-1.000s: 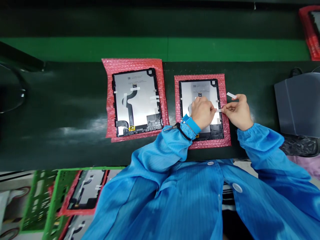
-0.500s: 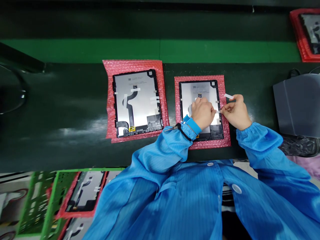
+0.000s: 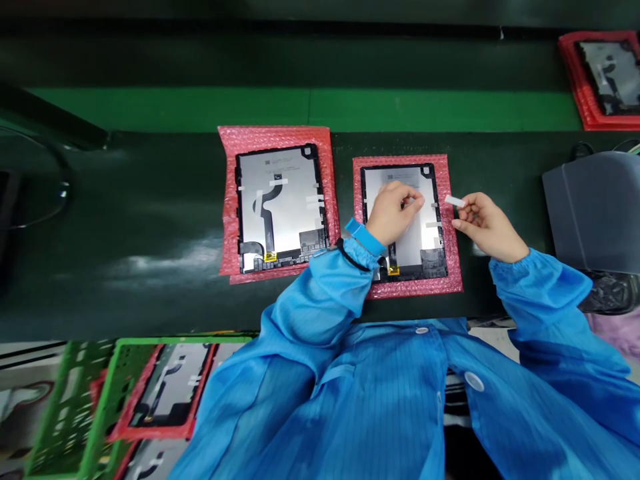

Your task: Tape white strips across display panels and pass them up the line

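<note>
Spanning the view, workbench [image 3: 150,200]: dark green, smooth, glossy where light strikes.
Wrap: we record two red bubble-textured sheets; left sheet [image 3: 230,227] larger, upper-left corner flaring out; right sheet [image 3: 454,267] nearer a plain rectangle.
Right panel [image 3: 416,233]: lying on the right sheet; rectangular, silver back, black frame, white tabs [image 3: 434,225] at its right side.
Left panel [image 3: 295,213]: similar build, on the left sheet; curved black ribbon [image 3: 269,230] runs down to a yellow patch [image 3: 270,257].
Right hand [image 3: 493,227]: beside the right sheet, pinching a white strip [image 3: 454,201], flat and narrow.
Left hand [image 3: 395,215]: over the right panel, fingertips bunched; we cannot tell whether they grasp anything.
Wristband [image 3: 365,237]: bright blue, left wrist.
Print [image 3: 280,162]: fine lines near the left panel's top, too small for us to read.
</note>
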Tool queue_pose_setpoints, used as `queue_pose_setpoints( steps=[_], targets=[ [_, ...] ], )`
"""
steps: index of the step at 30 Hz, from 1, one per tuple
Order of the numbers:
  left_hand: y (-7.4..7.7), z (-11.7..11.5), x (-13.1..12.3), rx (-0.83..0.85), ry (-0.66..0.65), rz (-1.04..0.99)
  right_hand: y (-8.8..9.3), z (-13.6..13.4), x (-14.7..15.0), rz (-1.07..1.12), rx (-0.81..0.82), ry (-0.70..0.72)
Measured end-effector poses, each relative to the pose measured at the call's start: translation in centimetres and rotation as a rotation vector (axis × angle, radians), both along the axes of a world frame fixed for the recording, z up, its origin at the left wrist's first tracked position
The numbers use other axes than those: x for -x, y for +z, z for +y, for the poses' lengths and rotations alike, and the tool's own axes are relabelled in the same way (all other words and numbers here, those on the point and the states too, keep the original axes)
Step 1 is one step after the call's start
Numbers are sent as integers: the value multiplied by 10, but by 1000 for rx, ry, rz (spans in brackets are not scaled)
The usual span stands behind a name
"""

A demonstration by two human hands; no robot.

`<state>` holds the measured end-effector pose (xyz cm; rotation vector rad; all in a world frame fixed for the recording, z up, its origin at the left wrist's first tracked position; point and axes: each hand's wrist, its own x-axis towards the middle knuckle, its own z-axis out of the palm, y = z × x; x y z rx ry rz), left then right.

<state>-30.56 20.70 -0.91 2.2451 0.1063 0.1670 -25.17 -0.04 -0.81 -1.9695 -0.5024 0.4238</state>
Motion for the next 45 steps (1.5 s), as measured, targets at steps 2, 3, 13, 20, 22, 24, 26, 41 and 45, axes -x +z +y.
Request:
queue_pose_setpoints(
  steps=[2, 3, 13, 20, 22, 24, 26, 41, 45],
  targets=[
    [3, 3, -2, 105, -93, -42, 8, 3, 7, 69, -42, 87],
    [5, 2, -3, 143, -134, -53, 11, 4, 11, 94, -55, 114],
    [3, -4, -2, 257, -114, 42, 15, 6, 6, 42, 88, -29],
    [0, -7, -6, 187, -112, 153, 16, 19, -1, -64, 200, 19],
    [0, -11, -7, 49, -85, 180, 10, 23, -5, -96, 246, 24],
    [1, -15, -8, -99, -35, 214, 3, 24, -9, -157, 292, 7],
    [2, -20, -8, -200, 4, 250, -4, 25, -12, -229, 324, -6],
    [-1, -24, -4, -272, -28, 240, -10, 24, -11, -310, 389, 29],
    [-3, -25, -3, -266, -16, 217, -7, 26, -12, -279, 476, -26]
  ],
)
